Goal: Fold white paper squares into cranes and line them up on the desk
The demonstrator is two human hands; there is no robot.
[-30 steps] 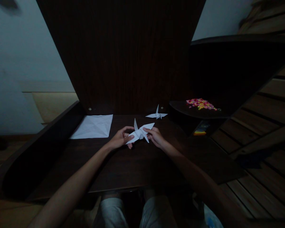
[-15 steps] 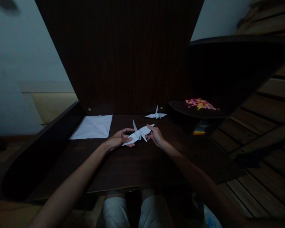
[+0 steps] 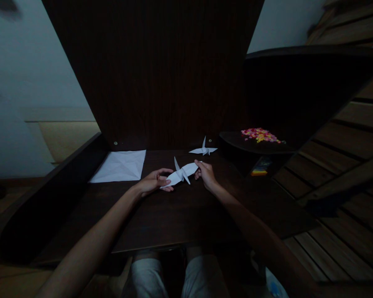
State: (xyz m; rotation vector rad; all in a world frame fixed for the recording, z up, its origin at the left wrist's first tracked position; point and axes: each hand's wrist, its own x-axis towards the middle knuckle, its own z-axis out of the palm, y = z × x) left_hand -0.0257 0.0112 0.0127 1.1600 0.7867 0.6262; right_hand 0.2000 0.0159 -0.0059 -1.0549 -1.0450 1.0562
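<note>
Between my hands, a white origami crane [image 3: 182, 174] is held just over the dark desk, its wings stretched sideways. My left hand [image 3: 153, 182] pinches the tip of the left wing, thumb on top and fingers beneath. With thumb and fingers, my right hand [image 3: 205, 174] grips the tip of the other wing, covering part of it. A second white paper crane [image 3: 204, 150] stands at the back of the desk, beyond my right hand. To the left lies a creased square sheet of white paper [image 3: 121, 166].
A raised corner shelf [image 3: 236, 142] on the right bears a heap of small pink, red and yellow pieces [image 3: 259, 135]. Under it sits a small item with a yellow-orange edge [image 3: 259, 172]. A dark side panel [image 3: 49, 198] borders the desk on the left.
My right hand's fingers have shifted out to the very tip of the right wing and curled more tightly. The left hand keeps its pinch, and the crane has turned slightly.
</note>
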